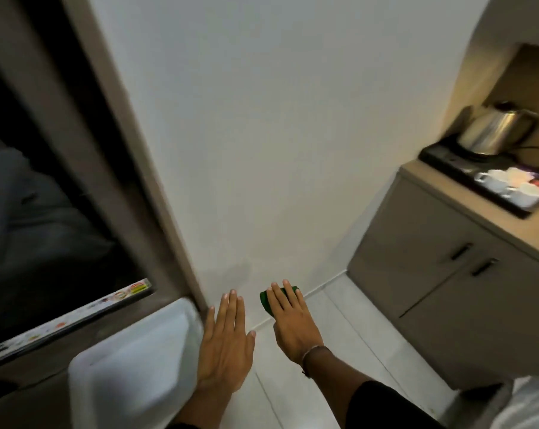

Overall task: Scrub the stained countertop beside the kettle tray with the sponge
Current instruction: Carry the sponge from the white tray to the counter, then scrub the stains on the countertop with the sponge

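Note:
My right hand (293,323) is stretched out low in the middle of the view, holding a green sponge (266,300) under its fingers. My left hand (226,345) hangs beside it, flat, fingers apart, with nothing in it. Far off at the right, a steel kettle (495,130) stands on a black tray (441,159) with white cups (509,188). The tray rests on a beige countertop (478,218). Both hands are well away from that countertop, over the floor.
A grey cabinet with two doors and black handles (461,252) sits under the countertop. A white wall (262,134) fills the middle. A dark doorway with a grey frame (85,150) is at the left. A white bin-like object (132,360) stands at lower left on the pale tiled floor.

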Demonstrator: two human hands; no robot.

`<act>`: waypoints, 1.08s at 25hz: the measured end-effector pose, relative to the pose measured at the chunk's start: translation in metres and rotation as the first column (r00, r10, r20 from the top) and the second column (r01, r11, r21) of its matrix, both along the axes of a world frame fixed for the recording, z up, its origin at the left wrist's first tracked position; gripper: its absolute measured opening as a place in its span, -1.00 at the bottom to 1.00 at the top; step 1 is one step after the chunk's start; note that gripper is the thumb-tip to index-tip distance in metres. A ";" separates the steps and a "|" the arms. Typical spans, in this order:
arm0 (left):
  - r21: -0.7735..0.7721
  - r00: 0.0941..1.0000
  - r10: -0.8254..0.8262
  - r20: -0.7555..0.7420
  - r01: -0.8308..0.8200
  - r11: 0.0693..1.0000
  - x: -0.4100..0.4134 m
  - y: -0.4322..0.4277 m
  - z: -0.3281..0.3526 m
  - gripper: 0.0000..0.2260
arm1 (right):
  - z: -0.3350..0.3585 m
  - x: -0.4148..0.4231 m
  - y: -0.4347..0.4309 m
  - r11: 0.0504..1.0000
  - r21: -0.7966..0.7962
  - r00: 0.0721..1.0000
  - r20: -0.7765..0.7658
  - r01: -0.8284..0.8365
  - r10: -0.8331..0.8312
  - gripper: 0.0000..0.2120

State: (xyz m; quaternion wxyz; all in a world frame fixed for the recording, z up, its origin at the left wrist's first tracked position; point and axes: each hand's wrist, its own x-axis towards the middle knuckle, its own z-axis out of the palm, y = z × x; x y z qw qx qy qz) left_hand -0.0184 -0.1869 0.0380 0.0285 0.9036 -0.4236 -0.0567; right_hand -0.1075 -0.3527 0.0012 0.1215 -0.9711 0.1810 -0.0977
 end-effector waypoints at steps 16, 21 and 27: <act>-0.132 0.727 -0.683 0.071 0.685 0.716 -0.274 -0.502 0.023 -0.32 | 0.064 -0.373 -0.404 0.699 0.040 0.700 -0.041 0.714 -0.713 -0.31; -0.143 0.593 -0.805 0.038 0.800 0.583 -0.330 -0.626 0.034 -0.32 | 0.072 -0.452 -0.488 0.547 0.043 0.548 -0.033 0.836 -0.836 -0.34; -0.141 0.474 -0.880 -0.017 0.870 0.472 -0.363 -0.755 0.028 -0.34 | 0.070 -0.493 -0.575 0.387 0.081 0.393 -0.082 0.919 -0.916 -0.38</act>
